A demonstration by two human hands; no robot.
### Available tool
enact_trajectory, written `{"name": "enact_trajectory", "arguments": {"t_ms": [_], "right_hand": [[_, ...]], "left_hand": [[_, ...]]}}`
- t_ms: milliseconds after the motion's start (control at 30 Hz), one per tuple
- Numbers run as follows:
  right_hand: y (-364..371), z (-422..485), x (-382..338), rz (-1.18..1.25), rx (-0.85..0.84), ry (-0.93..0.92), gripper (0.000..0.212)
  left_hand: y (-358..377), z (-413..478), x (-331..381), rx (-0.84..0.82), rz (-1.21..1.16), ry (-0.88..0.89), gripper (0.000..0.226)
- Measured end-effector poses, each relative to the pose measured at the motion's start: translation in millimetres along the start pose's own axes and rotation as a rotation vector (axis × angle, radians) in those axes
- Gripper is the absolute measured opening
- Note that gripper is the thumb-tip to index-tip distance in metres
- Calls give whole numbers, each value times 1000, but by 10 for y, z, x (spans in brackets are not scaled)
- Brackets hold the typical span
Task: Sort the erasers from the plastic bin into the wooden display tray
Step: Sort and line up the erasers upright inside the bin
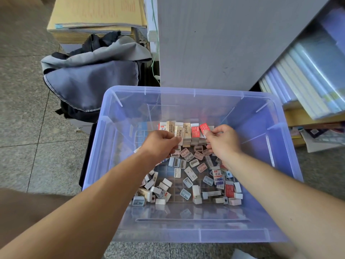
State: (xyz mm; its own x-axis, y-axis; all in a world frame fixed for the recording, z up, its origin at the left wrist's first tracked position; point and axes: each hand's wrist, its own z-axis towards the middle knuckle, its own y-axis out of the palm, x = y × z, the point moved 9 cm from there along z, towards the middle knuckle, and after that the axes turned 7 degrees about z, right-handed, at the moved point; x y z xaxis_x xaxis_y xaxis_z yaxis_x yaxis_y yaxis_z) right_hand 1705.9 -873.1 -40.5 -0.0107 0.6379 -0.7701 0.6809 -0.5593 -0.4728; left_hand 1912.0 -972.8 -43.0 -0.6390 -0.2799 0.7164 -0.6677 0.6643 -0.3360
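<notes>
Inside the plastic bin our L hand pinches a beige eraser; R hand pinches a red eraser, prob. thumb + forefinger.

head cam | worn, faces forward and down | close above plastic bin

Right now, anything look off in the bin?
Yes. Pencil sharpeners lie mixed with loose erasers across the plastic bin floor, so it isn't erasers only. No wooden tray shows; upright erasers stand in a row inside the bin.
</notes>
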Motion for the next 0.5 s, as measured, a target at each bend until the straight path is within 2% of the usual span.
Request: {"name": "enact_trajectory", "arguments": {"t_ms": [267,400,433,500], "right_hand": [[137,-18,-3,103,-105,59,13],[4,-49,-102,-126,-13,-49,13],[6,-94,-179,-132,-31,-90,15],[160,-220,-262,-10,-209,-104,18]], "left_hand": [[39,-17,9,-29,-3,6,18],[73,-13,-1,-54,-1,10,19],[84,-10,1,-65,-4,13,20],[118,-23,20,-99,-23,25,18]]}}
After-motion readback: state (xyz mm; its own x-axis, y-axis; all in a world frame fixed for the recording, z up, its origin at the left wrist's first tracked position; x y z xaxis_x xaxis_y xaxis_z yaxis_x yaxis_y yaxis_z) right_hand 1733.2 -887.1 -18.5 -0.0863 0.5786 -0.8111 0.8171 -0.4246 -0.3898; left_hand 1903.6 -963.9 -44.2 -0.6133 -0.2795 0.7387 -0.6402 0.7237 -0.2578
